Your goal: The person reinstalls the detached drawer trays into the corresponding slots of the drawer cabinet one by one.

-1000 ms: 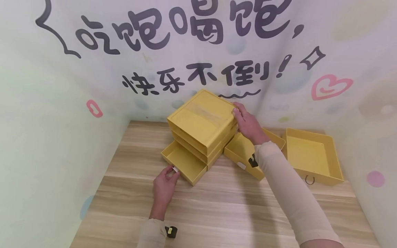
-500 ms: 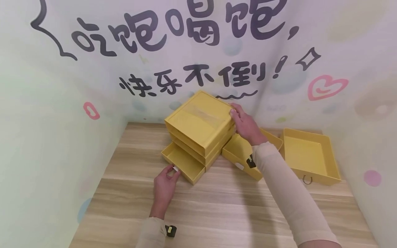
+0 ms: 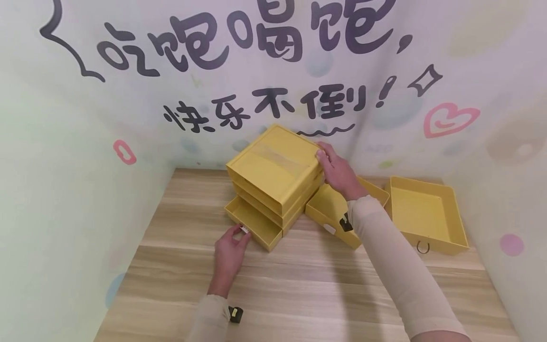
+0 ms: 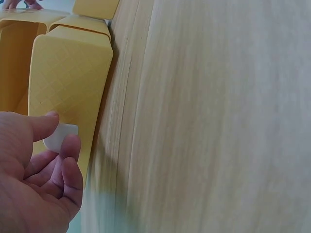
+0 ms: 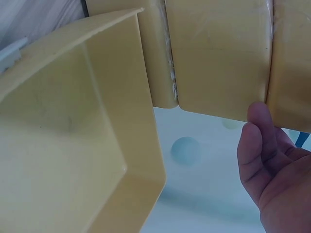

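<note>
A yellow stacked drawer cabinet (image 3: 275,164) stands at an angle against the back wall. Its bottom drawer (image 3: 260,227) is pulled part way out, while the slots above it gape without drawers. With thumb and fingers my left hand (image 3: 230,249) pinches the white handle (image 4: 60,136) on that drawer's front. My right hand (image 3: 339,170) grips the cabinet's top at its back right corner, thumb on top. In the right wrist view, fingertips (image 5: 260,112) lie against the cabinet's edge.
Two loose yellow drawers rest at the right: one with a white handle (image 3: 329,229) close beside the cabinet, partly behind my right arm, and another drawer (image 3: 420,213) with a brown loop handle (image 3: 423,247). Printed fabric walls (image 3: 141,109) enclose the wooden tabletop (image 3: 290,294).
The bottom drawer has slid slightly inward, my left hand moving with it. My right hand keeps its place on the cabinet. The head view has shifted a little.
</note>
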`<state>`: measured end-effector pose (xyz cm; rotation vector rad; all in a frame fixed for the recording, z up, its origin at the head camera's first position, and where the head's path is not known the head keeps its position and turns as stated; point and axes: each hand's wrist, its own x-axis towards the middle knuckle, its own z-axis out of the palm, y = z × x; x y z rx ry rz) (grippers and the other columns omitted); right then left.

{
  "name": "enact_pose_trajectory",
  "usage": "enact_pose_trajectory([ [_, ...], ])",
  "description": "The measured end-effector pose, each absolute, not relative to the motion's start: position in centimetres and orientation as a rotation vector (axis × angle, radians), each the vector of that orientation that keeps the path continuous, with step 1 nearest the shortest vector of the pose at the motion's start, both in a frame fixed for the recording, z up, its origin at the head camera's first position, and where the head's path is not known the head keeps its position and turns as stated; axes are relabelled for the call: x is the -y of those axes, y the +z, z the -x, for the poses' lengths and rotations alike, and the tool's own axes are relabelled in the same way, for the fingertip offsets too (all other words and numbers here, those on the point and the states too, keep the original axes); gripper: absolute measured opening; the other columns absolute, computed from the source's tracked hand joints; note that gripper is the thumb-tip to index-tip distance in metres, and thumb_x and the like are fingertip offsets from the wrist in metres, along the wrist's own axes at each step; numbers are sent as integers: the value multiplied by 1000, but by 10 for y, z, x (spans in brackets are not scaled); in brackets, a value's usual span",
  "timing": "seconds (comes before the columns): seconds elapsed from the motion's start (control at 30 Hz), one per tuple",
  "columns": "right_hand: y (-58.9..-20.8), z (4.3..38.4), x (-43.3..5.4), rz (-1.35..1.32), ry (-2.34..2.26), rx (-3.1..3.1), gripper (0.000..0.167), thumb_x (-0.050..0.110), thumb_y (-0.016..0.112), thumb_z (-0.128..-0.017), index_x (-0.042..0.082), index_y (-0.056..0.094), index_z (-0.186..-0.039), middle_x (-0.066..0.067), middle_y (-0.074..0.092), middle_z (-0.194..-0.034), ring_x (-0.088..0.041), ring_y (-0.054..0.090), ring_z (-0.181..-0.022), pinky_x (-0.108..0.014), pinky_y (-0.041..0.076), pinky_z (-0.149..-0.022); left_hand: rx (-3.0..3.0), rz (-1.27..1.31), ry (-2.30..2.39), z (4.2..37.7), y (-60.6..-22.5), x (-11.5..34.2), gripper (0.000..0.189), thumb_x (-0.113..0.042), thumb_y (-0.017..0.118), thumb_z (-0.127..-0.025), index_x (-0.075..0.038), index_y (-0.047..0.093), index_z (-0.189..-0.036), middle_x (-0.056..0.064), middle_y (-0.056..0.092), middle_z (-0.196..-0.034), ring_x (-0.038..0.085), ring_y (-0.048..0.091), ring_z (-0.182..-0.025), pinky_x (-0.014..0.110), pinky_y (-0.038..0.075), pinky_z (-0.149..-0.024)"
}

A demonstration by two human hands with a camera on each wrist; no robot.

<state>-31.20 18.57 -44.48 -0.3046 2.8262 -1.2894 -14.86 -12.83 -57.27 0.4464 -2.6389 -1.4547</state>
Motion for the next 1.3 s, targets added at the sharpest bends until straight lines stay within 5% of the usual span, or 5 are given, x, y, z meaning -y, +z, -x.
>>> enact_pose_trajectory([
  [1.3,-450,315,-187,325,-1261,-2846,60,66,25,-103,37,31,-154,-22,64,-125,-29,65,-73,-37,53,-68,2601,-341,-1397,174,-579,112,42,-28,77,-90,-7,70,-125,9,78,-109,12,64,-67,29,51,-59],
])
